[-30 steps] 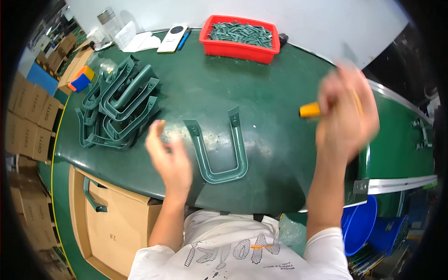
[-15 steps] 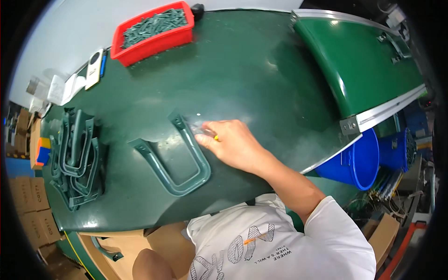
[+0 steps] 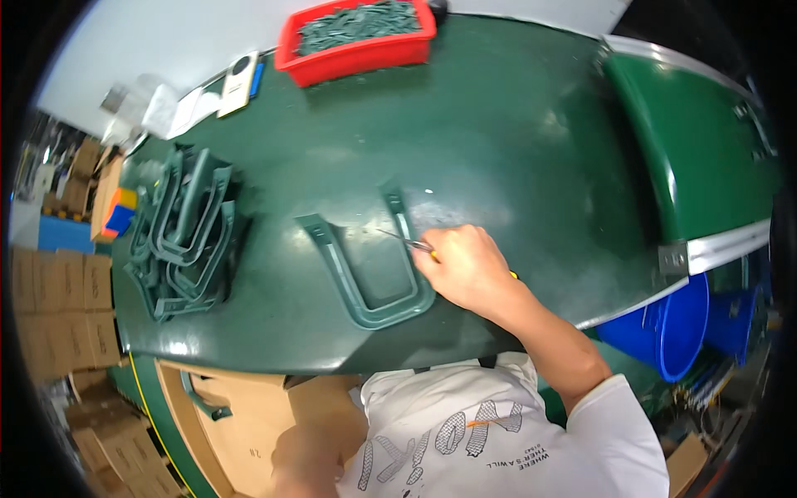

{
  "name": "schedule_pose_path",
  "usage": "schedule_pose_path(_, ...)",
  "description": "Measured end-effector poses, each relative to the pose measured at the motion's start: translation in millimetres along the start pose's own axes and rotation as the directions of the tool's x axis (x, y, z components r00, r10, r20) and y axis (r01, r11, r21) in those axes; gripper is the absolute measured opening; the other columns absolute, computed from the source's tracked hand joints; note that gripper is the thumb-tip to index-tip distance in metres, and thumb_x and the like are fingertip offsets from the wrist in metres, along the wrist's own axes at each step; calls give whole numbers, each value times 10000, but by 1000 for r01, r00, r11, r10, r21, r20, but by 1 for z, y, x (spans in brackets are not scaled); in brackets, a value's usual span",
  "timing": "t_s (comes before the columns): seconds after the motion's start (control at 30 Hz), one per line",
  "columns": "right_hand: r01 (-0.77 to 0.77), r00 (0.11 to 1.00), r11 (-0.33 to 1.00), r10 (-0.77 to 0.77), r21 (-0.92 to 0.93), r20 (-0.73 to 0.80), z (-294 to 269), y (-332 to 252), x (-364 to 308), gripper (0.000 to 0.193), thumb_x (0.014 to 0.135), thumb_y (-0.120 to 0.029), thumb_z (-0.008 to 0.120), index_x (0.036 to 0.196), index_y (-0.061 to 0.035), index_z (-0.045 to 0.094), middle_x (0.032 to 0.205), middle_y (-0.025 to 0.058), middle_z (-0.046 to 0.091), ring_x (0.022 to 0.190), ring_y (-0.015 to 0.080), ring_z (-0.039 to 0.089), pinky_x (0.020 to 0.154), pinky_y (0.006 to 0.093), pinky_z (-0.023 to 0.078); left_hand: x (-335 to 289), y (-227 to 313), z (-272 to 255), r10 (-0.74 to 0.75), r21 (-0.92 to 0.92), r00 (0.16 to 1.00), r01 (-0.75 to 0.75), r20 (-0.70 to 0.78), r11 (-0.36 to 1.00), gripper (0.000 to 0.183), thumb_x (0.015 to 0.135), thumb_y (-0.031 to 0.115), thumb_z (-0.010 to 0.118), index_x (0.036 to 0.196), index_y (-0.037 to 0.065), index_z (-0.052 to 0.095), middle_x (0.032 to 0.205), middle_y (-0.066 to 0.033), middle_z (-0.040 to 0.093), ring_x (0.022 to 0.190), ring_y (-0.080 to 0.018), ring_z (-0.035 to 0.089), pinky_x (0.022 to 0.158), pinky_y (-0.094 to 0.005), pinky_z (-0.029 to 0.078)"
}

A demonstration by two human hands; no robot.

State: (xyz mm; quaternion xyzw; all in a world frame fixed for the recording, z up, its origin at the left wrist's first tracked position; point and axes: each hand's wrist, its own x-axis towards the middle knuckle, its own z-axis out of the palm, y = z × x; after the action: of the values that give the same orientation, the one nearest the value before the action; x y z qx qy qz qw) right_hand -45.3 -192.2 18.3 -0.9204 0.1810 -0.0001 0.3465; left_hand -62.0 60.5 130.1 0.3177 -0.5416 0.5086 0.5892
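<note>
Currently right hand (image 3: 466, 259) mid-frame, grip wrapped around yellow-handled tool (image 3: 425, 246), tip over green U-bracket (image 3: 390, 316), left arm (image 3: 309, 456) blurred lower left, can't tell its grip

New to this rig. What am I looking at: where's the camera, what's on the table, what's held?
No machine: a person works bare-handed, seen from above by a fisheye camera on their head, so straight edges bend.

On the green table lie a U-shaped green part, a pile of similar parts to the left, and a red bin of small green pieces at the back.

The right hand holds a thin-tipped tool at the part's right leg; contact is unclear. The left hand is too blurred to read.
</note>
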Motion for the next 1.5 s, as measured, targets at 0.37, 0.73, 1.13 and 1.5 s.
schedule_pose_path(0.37,-357,926,550,101,755,364,-15,-23,-27,144,839,-98,628,783,34,636,570,20,565,455,65,504,412,215,375,-162,-51,13,-887,695,378,564,265,447,655,698,43,728,1274,-37,428,1232,-230,483,1115,-429,476,903,-465,427)
schedule_pose_path(0.73,206,975,803,-213,559,-54,-11,-12,-54,425,977,-361,434,982,19,626,685,51,578,605,134,530,560,258,426,-159,-51,5,-917,486,348,777,196,399,361,676,-50,706,998,-2,550,956,-160,649,872,-308,625,785,-357,500)
schedule_pose_path(1.13,543,789,833,-549,-105,-275,-8,-4,-44,178,711,-178,749,743,-25,664,610,47,550,522,199,493,466,316,395,-138,-47,7,-927,341,211,885,311,316,318,692,-56,693,971,-2,550,949,-162,655,850,-298,624,761,-354,496)
schedule_pose_path(1.5,566,747,802,-596,-189,-293,-10,-6,-40,182,685,-185,755,711,-34,657,590,32,530,501,191,474,443,315,375,-140,-46,1,-932,287,176,918,317,272,304,715,-15,699,988,1,565,936,-156,661,842,-294,623,758,-354,492)
